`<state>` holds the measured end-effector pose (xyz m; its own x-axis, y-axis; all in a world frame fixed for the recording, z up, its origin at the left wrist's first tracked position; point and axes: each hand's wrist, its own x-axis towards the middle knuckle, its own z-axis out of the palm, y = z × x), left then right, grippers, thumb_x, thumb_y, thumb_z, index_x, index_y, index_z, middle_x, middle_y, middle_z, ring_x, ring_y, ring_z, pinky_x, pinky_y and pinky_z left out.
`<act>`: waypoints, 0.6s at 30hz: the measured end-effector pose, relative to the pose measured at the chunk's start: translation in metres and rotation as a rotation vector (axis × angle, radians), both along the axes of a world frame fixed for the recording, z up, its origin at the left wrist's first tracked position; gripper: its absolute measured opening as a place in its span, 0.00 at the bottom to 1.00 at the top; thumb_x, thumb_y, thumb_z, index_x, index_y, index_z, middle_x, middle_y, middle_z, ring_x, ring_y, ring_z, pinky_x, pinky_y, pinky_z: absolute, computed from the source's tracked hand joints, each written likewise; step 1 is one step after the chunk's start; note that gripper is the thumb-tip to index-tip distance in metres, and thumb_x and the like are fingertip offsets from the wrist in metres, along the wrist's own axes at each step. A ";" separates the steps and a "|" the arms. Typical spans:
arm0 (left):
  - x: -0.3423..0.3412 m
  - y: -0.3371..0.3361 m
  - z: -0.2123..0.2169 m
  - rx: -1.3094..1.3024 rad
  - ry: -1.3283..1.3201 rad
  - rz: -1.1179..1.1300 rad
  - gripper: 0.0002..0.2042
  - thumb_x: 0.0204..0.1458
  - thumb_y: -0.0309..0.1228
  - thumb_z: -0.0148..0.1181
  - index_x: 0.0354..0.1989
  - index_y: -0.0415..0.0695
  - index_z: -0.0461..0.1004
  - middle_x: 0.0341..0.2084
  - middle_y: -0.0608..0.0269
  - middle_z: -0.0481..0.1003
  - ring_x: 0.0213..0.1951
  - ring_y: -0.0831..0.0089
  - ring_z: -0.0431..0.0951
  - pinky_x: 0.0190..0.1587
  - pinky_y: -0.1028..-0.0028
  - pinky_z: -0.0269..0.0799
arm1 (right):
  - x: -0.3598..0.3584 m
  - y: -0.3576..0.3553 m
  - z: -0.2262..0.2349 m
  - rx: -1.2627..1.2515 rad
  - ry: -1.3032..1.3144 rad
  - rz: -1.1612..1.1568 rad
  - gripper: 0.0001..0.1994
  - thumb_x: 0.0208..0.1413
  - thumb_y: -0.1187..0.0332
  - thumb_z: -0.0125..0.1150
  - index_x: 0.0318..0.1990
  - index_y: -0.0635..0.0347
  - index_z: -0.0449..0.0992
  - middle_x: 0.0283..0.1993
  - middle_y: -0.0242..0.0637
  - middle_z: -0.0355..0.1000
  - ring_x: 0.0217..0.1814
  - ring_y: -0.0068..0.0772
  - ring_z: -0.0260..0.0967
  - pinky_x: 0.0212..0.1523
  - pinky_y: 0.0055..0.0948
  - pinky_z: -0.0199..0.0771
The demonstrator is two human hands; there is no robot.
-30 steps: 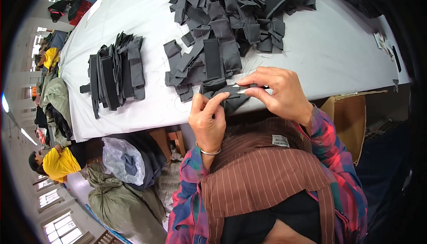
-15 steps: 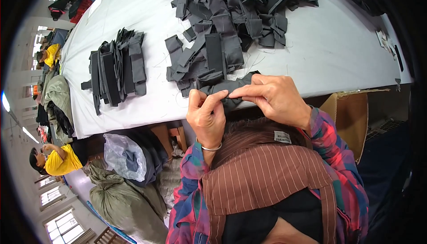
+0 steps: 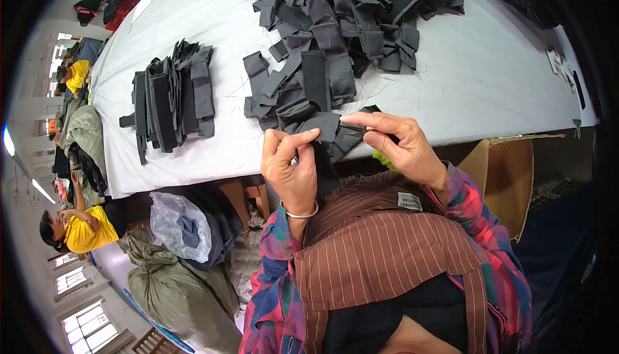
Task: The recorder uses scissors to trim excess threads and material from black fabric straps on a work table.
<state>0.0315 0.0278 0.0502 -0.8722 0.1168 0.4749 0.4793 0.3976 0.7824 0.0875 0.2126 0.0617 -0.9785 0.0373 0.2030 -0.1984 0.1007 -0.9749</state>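
Both hands, left hand (image 3: pixel 291 167) and right hand (image 3: pixel 400 144), sit at the near edge of the tabletop (image 3: pixel 490 77). A loose heap of fabric pieces (image 3: pixel 342 25) lies just beyond them. A neat stack (image 3: pixel 171 96) lies well left. A cardboard box (image 3: pixel 506 173) stands right, below the edge.

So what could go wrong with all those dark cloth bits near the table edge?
Both hands, left hand and right hand, pinch one dark grey fabric strip right at the edge of the white table. If it slips, it would likely drop past the edge, perhaps toward the open brown cardboard box. The loose heap of dark grey fabric pieces also lies close to that edge, so a tug might drag pieces off or tangle them.
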 end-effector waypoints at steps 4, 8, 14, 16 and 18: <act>0.001 0.001 0.000 0.025 -0.011 0.002 0.15 0.38 0.11 0.60 0.29 0.47 0.82 0.20 0.68 0.60 0.24 0.75 0.62 0.25 0.76 0.55 | 0.002 0.004 0.008 0.119 -0.027 -0.010 0.11 0.55 0.74 0.59 0.45 0.60 0.78 0.40 0.40 0.77 0.39 0.30 0.74 0.40 0.25 0.72; 0.001 0.001 0.001 0.015 0.015 0.003 0.14 0.38 0.11 0.60 0.29 0.46 0.81 0.20 0.67 0.60 0.24 0.75 0.62 0.25 0.76 0.55 | 0.001 -0.001 0.008 0.243 0.034 -0.050 0.08 0.52 0.72 0.61 0.40 0.59 0.78 0.36 0.40 0.77 0.34 0.37 0.75 0.35 0.27 0.73; 0.001 0.001 0.005 -0.023 0.045 -0.039 0.14 0.37 0.11 0.60 0.28 0.46 0.81 0.20 0.66 0.61 0.23 0.74 0.62 0.25 0.76 0.56 | -0.003 -0.005 0.013 0.358 0.076 -0.052 0.06 0.51 0.68 0.63 0.35 0.57 0.77 0.31 0.36 0.76 0.31 0.39 0.75 0.30 0.30 0.71; 0.001 0.001 0.007 -0.013 0.044 -0.055 0.14 0.37 0.11 0.60 0.28 0.45 0.81 0.20 0.66 0.61 0.23 0.75 0.63 0.24 0.76 0.56 | -0.005 -0.005 0.014 0.387 0.091 -0.041 0.06 0.51 0.67 0.63 0.34 0.57 0.77 0.30 0.36 0.76 0.31 0.40 0.74 0.29 0.31 0.71; 0.001 0.001 0.007 0.008 0.027 -0.061 0.13 0.37 0.11 0.60 0.28 0.44 0.81 0.20 0.66 0.61 0.23 0.75 0.63 0.24 0.77 0.56 | -0.006 -0.004 0.015 0.418 0.112 -0.034 0.06 0.51 0.67 0.63 0.34 0.57 0.77 0.29 0.36 0.76 0.31 0.40 0.74 0.29 0.31 0.70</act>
